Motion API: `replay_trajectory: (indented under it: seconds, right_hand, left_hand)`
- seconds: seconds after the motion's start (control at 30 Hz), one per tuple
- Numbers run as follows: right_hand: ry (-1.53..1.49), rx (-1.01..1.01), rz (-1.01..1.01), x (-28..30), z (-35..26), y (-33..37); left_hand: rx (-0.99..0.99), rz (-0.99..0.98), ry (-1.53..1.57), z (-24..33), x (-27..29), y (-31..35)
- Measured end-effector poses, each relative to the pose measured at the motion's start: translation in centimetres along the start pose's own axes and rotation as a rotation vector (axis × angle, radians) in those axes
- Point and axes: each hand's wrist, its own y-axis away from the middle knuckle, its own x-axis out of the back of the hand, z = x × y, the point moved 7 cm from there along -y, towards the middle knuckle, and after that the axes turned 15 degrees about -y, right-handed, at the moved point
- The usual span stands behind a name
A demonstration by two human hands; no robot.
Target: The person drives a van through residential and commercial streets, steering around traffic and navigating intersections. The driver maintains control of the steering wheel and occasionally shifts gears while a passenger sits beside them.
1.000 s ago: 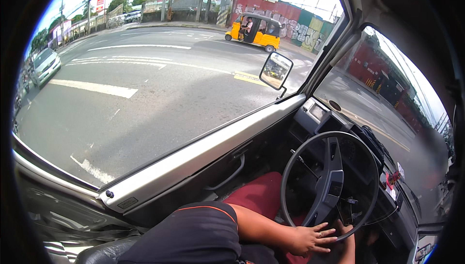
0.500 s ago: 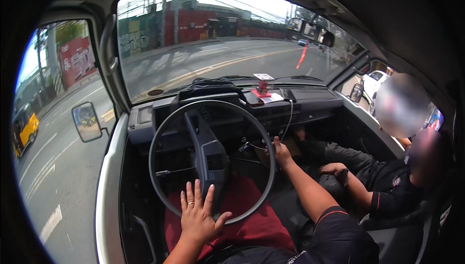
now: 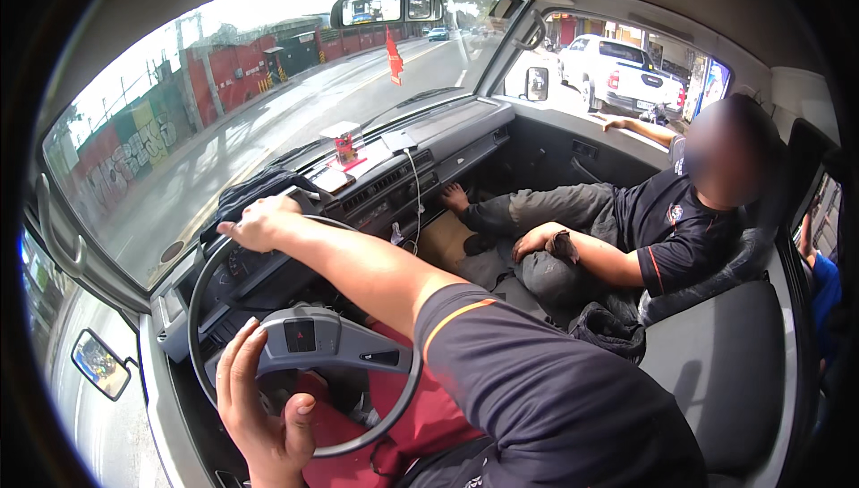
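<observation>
Closest to us, our left hand lies flat against the lower left rim of the steering wheel, fingers spread wide, so no real grip there. Further up, our right hand is closed over the top of the wheel rim (arm crossing right over the hub). Past that sits the grey dashboard with a small red ornament. A passenger sits off to the right.

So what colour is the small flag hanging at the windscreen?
Red: the small flag hangs below the rear-view mirror, clearest in the head view.
</observation>
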Motion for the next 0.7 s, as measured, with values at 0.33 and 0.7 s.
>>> replay_trajectory:
  seconds: [0.33,0.7]
  right_hand:
    - [0.075,0.975,-0.223,-22.4,-13.8,19.9]
    - [0.493,0.303,0.340,-3.8,-4.7,-2.6]
  left_hand:
    - [-0.532,0.138,0.000,11.1,1.0,-9.0]
    - [-0.748,0.121,-0.282,4.3,10.1,-1.2]
